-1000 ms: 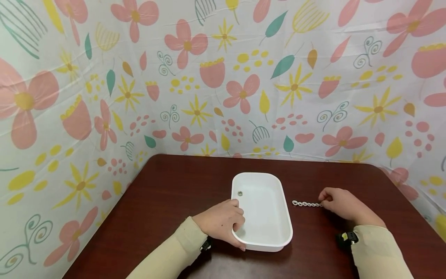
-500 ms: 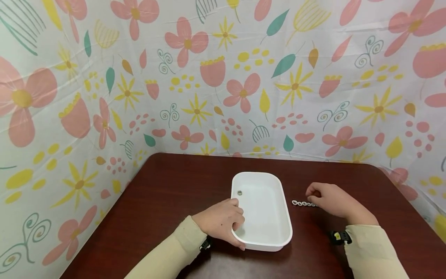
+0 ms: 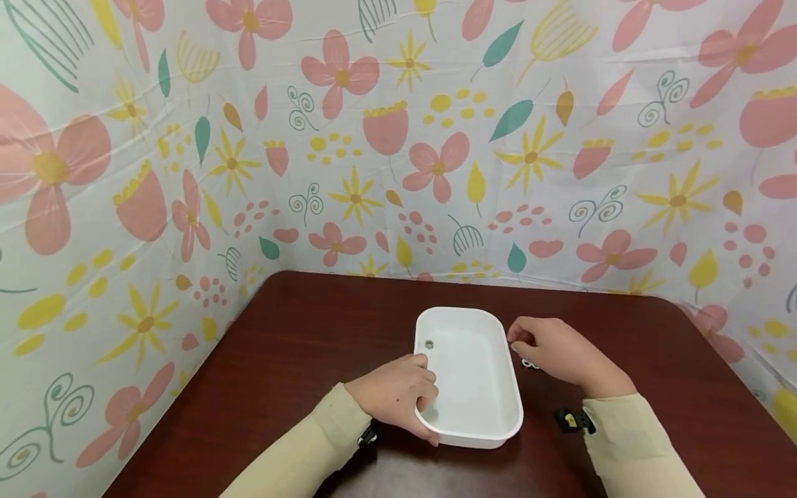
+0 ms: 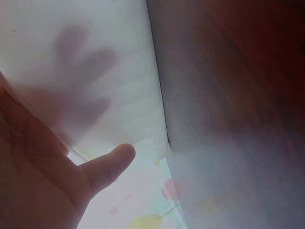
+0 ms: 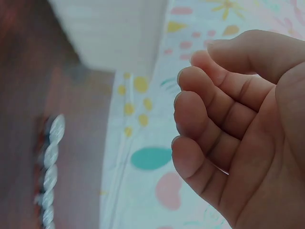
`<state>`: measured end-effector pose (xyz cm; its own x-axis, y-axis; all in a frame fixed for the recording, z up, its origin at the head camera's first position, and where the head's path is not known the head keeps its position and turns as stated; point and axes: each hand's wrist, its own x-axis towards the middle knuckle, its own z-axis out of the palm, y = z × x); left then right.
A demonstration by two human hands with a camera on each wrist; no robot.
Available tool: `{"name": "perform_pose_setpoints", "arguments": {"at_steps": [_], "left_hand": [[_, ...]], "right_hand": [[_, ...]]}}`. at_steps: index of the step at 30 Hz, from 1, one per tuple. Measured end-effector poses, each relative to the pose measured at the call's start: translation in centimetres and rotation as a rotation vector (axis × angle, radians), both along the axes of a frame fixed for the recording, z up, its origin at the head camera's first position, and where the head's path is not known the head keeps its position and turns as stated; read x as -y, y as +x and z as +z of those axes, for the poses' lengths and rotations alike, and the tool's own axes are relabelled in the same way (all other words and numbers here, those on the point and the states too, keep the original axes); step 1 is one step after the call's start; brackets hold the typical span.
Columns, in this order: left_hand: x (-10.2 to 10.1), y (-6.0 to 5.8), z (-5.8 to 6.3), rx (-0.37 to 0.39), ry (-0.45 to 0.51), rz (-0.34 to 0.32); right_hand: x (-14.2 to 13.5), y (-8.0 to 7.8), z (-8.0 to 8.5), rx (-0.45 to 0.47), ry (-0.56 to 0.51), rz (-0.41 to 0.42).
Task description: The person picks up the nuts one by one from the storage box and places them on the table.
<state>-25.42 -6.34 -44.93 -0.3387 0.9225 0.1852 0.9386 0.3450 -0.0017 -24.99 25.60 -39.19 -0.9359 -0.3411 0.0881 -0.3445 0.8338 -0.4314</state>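
A white rectangular tray [image 3: 463, 312] sits mid-table with one small metal washer [image 3: 429, 344] inside, by its far-left corner. My left hand [image 3: 398, 395] grips the tray's near-left rim; in the left wrist view its palm [image 4: 43, 171] lies against the tray wall [image 4: 95, 71]. My right hand [image 3: 551, 353] hovers just right of the tray with fingers curled, tips drawn together in a pinch on a washer that hardly shows. It covers most of a row of washers [image 3: 529, 364] on the table. The right wrist view shows that row [image 5: 50, 167] below the curled fingers [image 5: 214, 109].
The dark red-brown table [image 3: 311, 332] is walled on three sides by a flowered sheet [image 3: 398, 173] hanging close behind the far edge. Both forearms wear beige sleeves, with a small black clip at each wrist.
My right hand has moved left from the right end of the washer row to beside the tray's right rim. Left hand and tray have stayed put.
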Motion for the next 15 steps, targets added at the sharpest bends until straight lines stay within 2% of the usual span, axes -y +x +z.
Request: {"name": "perform_pose_setpoints", "arguments": {"at_steps": [6, 15], "left_hand": [[-0.1, 0.0, 0.0, 0.002, 0.002, -0.001], [-0.1, 0.2, 0.1, -0.013, -0.014, -0.002]], "right_hand": [[3.0, -0.7, 1.7, 0.015, 0.012, 0.05], [7.1, -2.4, 2.3, -0.015, 0.074, 0.144]]}}
